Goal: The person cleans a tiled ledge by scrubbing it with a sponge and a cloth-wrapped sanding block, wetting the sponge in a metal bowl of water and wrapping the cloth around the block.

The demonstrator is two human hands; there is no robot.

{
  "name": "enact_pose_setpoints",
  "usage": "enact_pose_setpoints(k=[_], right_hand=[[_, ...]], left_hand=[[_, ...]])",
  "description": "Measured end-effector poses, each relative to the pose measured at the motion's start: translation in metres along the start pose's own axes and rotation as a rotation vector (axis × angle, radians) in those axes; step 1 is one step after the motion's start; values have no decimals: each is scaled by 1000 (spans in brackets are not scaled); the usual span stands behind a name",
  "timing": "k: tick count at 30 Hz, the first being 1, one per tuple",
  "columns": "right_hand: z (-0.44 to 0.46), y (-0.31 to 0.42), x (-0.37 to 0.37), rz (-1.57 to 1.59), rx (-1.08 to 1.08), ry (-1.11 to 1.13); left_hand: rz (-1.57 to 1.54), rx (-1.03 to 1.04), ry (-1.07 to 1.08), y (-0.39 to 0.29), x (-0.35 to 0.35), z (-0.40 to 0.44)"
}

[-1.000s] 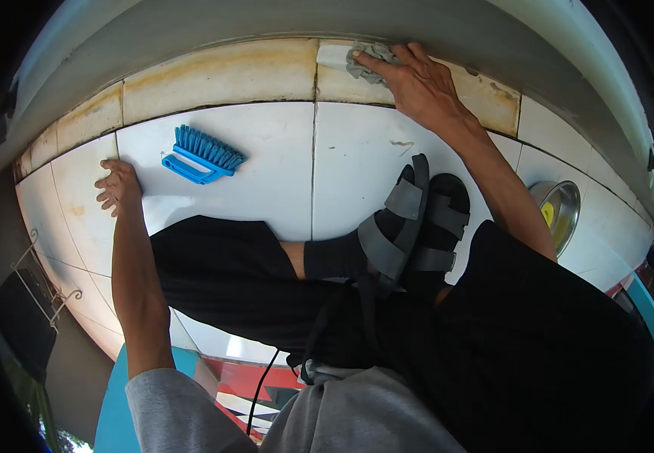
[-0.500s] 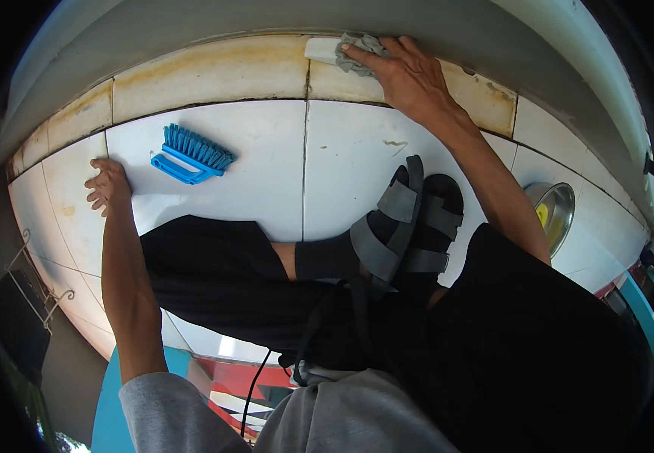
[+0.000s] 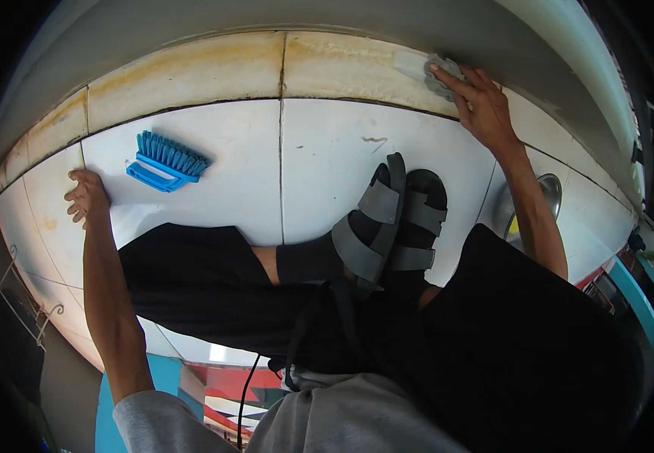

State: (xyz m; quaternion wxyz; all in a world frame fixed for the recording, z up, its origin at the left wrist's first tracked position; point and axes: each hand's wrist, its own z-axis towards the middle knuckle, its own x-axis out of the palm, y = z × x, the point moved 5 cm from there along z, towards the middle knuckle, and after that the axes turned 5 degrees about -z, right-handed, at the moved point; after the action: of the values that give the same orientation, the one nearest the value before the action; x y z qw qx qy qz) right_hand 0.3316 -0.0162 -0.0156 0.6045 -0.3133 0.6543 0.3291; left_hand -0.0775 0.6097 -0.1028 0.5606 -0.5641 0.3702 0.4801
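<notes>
My right hand [image 3: 487, 109] presses a crumpled grey cloth [image 3: 440, 79] against the stained skirting tiles [image 3: 342, 64] along the wall's foot. A pale flat piece [image 3: 410, 63] sticks out to the cloth's left; whether it belongs to the cloth I cannot tell. On the white floor tiles at the left rests my left hand [image 3: 89, 198], empty, its fingers apart and slightly bent. A blue scrubbing brush [image 3: 167, 162] lies to the right of that hand, bristles toward the wall.
My sandalled feet [image 3: 387, 226] are on the tiled floor [image 3: 312, 181]. Partly behind my right forearm stands a metal bowl [image 3: 549, 189] with something yellow inside. A grey wall [image 3: 387, 26] curves along the top. At the far left is a metal rack [image 3: 36, 321].
My right hand has slid the cloth to the right along the stained skirting, uncovering tile that it hid before. The view has shifted slightly; my left hand stays on the floor.
</notes>
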Motion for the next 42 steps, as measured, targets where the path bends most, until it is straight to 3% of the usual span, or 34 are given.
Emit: enact_pose_setpoints(k=[4, 6, 11, 13, 16, 22, 25, 32, 35, 40, 42], right_hand=[[63, 84, 21, 27, 8, -18], [67, 88, 18, 55, 30, 62], [-10, -20, -7, 8, 18, -10], [-42, -71, -12, -6, 130, 95], [-54, -85, -10, -48, 138, 25], [30, 33, 6, 62, 37, 21], [31, 36, 3, 107, 71, 111], [-61, -92, -10, 13, 180, 98], [-32, -56, -8, 6, 58, 56], [63, 90, 22, 32, -46, -73], [81, 112, 28, 44, -46, 12]], left_hand=[[65, -18, -64, 13, 9, 13], [81, -12, -81, 11, 10, 15], [73, -29, -89, 15, 13, 22], [68, -62, -82, 7, 5, 13], [76, -38, -66, 10, 9, 16], [80, -32, -96, 7, 7, 11], [63, 74, -64, 11, 9, 15], [82, -48, -106, 16, 9, 20], [70, -56, -81, 10, 6, 11], [85, -18, -59, 7, 8, 13], [82, -14, -60, 12, 9, 11]])
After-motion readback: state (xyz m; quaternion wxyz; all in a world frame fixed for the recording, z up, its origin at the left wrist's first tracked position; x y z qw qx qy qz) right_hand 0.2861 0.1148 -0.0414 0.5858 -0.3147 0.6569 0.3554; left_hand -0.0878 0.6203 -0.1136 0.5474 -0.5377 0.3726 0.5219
